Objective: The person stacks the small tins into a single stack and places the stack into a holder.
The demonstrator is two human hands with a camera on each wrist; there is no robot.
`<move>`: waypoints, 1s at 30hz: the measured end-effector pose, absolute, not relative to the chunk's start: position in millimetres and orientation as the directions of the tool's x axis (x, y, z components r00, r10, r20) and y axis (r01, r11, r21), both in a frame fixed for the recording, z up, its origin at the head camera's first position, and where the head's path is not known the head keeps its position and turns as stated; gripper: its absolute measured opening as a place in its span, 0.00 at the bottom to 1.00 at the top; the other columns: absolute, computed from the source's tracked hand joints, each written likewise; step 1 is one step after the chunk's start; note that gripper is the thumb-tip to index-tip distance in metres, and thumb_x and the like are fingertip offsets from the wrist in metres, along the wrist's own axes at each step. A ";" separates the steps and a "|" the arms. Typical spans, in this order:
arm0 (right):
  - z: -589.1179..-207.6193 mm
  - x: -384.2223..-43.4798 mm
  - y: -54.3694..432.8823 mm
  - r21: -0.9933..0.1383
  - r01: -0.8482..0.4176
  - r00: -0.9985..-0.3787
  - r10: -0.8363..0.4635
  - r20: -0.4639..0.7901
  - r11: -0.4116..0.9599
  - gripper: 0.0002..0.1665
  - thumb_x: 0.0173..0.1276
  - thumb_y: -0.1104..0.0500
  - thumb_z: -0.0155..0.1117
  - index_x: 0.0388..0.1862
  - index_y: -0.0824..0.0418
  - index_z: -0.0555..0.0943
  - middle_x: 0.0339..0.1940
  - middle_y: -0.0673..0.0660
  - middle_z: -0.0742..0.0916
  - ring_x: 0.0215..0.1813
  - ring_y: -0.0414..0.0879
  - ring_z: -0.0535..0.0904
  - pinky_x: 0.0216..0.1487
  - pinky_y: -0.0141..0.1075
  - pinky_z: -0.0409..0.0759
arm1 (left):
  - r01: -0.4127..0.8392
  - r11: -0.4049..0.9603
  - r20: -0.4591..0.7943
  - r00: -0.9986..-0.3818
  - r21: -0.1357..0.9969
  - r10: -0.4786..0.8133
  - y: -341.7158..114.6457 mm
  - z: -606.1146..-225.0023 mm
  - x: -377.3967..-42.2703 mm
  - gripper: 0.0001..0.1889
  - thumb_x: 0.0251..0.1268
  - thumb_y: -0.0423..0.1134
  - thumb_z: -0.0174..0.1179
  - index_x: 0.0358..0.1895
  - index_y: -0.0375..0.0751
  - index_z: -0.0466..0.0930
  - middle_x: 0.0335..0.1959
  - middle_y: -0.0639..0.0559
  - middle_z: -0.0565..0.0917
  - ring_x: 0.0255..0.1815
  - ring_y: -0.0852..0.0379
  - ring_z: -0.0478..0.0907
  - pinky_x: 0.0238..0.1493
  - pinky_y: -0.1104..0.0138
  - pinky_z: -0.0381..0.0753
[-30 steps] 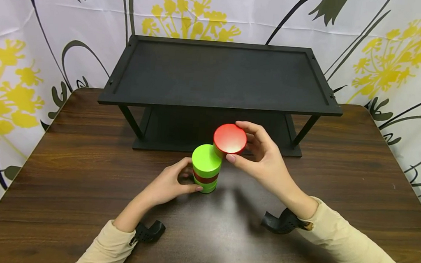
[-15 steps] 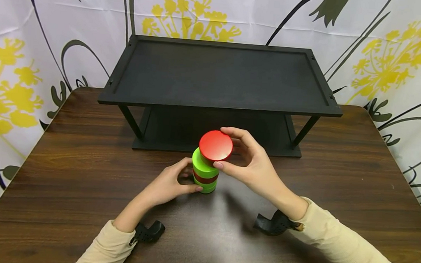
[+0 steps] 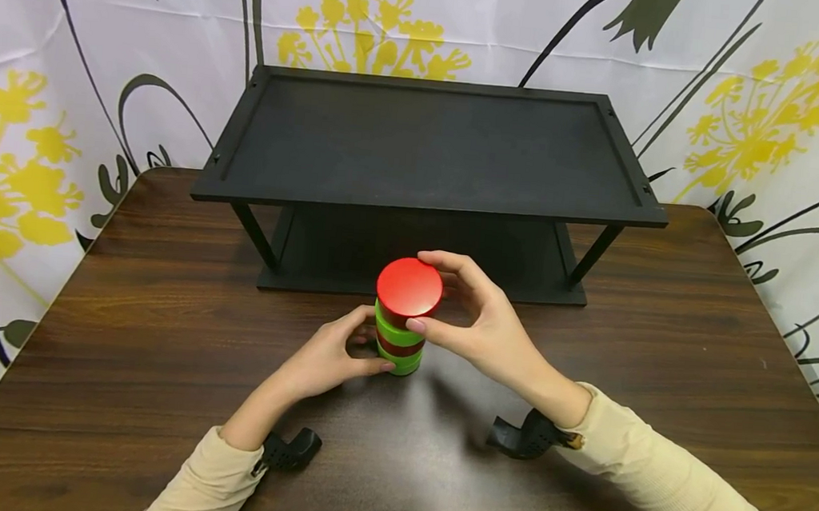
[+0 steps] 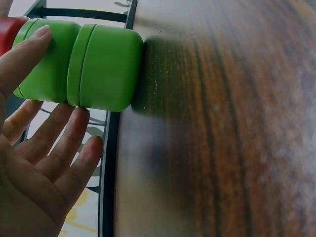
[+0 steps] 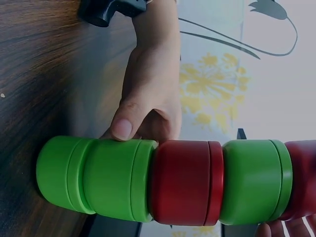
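An upright stack of small lidded jars stands on the table. In the right wrist view it runs from a bottom green jar (image 5: 59, 173) through a second green jar (image 5: 113, 180), a red jar (image 5: 182, 182) and an upper green jar (image 5: 252, 180) to the top red jar (image 5: 303, 173). My left hand (image 3: 325, 361) holds the stack low down, thumb on one side and fingers on the other, at the second green jar (image 4: 57, 59). With thumb and fingers my right hand (image 3: 480, 317) pinches the top red jar (image 3: 410, 288), which sits over the upper green one, seemingly touching it.
Behind the stack is a black two-tier shelf (image 3: 425, 144), its lower board (image 3: 337, 258) close to the jars. The dark wooden table (image 3: 161, 292) spreads around both arms. A flowered white cloth (image 3: 529, 24) hangs behind. Each wrist carries a black camera mount (image 3: 291, 449).
My right hand has brought the red jar leftward and slightly nearer, from beside the stack to over its top green jar. My left hand has stayed in place.
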State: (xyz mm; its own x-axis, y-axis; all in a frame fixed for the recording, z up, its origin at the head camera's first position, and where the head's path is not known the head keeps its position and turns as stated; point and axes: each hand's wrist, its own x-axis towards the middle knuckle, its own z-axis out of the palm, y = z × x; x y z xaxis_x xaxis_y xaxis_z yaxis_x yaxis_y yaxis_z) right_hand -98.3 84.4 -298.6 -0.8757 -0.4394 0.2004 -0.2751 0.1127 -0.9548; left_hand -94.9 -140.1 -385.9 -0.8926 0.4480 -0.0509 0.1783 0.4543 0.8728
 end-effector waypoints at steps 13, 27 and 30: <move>-299.9 -99.9 85.0 -0.943 -0.310 -0.860 -0.458 0.225 0.119 0.36 0.58 0.67 0.70 0.65 0.55 0.69 0.57 0.53 0.79 0.56 0.44 0.77 0.63 0.46 0.76 | 0.178 0.460 -0.051 -0.895 0.870 0.442 -139.8 -385.1 -96.2 0.33 0.54 0.38 0.71 0.64 0.45 0.66 0.61 0.44 0.76 0.57 0.46 0.79 0.62 0.54 0.78; -304.2 -99.8 85.5 -0.935 -0.321 -0.850 -0.481 0.214 0.153 0.44 0.55 0.67 0.71 0.69 0.53 0.64 0.60 0.53 0.77 0.59 0.44 0.75 0.64 0.42 0.75 | 0.199 0.486 -0.046 -0.893 0.851 0.447 -135.8 -392.0 -95.6 0.36 0.51 0.38 0.73 0.63 0.41 0.65 0.60 0.44 0.75 0.61 0.46 0.76 0.60 0.54 0.79; -304.6 -99.4 85.1 -0.933 -0.321 -0.850 -0.484 0.208 0.164 0.43 0.55 0.67 0.72 0.69 0.53 0.64 0.60 0.53 0.77 0.59 0.44 0.75 0.63 0.43 0.76 | 0.207 0.492 -0.043 -0.892 0.846 0.450 -135.4 -394.0 -95.7 0.36 0.51 0.38 0.72 0.63 0.40 0.65 0.60 0.44 0.75 0.61 0.46 0.75 0.60 0.53 0.79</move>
State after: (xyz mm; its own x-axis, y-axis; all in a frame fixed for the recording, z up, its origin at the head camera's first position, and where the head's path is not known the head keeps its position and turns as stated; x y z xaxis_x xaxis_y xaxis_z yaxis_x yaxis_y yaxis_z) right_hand -99.4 85.1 -304.6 -0.8500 -0.4842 0.2075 -0.3211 0.1639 -0.9327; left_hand -95.7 -135.4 -394.0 -0.8920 0.4499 -0.0433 0.2071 0.4920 0.8456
